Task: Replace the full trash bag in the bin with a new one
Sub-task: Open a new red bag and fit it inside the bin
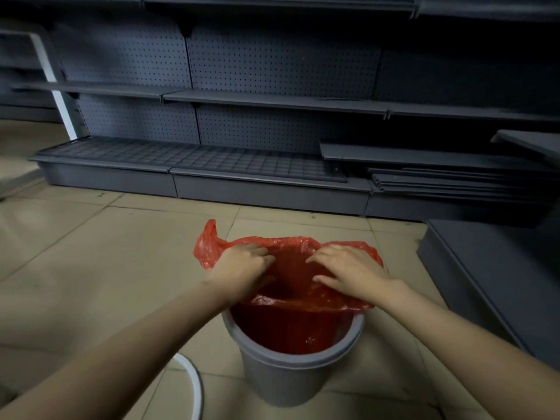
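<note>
A grey round bin (285, 377) stands on the tiled floor in front of me. A red plastic trash bag (291, 325) hangs inside it, its mouth held up above the rim. My left hand (245, 268) grips the bag's left edge, with a loose flap of red plastic sticking up behind it. My right hand (351, 272) holds the right edge, fingers bent over the plastic. The bag's inside looks empty as far as I can see.
Dark grey shop shelving (272, 101) with pegboard backing runs across the back. Loose shelf boards (454, 183) are stacked at the right, and a low grey platform (491, 277) stands close to the bin's right. A white curved ring (194, 386) lies at bottom left.
</note>
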Tool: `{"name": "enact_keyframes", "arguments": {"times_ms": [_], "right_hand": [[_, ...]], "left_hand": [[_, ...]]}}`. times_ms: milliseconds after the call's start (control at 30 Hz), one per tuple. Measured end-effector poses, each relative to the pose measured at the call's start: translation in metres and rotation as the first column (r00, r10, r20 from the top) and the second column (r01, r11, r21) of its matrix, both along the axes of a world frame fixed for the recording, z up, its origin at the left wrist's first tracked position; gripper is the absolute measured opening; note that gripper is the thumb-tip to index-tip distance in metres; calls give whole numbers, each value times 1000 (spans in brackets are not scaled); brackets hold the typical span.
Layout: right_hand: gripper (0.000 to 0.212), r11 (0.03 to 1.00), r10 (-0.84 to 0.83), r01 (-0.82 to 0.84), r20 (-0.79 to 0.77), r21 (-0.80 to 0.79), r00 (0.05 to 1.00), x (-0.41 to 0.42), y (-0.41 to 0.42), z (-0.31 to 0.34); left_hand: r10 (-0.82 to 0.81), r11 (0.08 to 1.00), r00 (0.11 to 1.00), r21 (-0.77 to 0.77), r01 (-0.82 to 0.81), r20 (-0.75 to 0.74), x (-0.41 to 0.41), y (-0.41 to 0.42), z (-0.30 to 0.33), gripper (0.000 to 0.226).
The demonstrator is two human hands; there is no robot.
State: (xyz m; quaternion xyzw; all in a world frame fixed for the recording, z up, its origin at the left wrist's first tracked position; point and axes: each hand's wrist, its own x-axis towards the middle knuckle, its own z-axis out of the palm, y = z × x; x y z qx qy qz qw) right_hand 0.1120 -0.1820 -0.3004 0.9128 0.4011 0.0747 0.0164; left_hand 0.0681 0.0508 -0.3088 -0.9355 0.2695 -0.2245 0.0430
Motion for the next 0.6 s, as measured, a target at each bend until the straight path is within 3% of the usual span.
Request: {"name": "enact_keyframes", "arguments": {"times_ms": [100,233,433,600], "right_hand": [[55,998,-68,67,-43,-16,997,10,0,-10],[77,988,-153,155,-144,2,978,23,-6,-19],[81,954,-238,273,-240,122,941,38,-7,-31],[72,930,-298,345,-286,127,911,50,0,-40]], "left_hand": [[183,982,962,83,-170,-201,8,3,-12,66],[326,945,894,117,-304,-307,15,12,-25,103],[386,905,778,38,-425,-496,26,16,-39,115],[375,909,799,16,-417,-471,40,16,-45,113]]}}
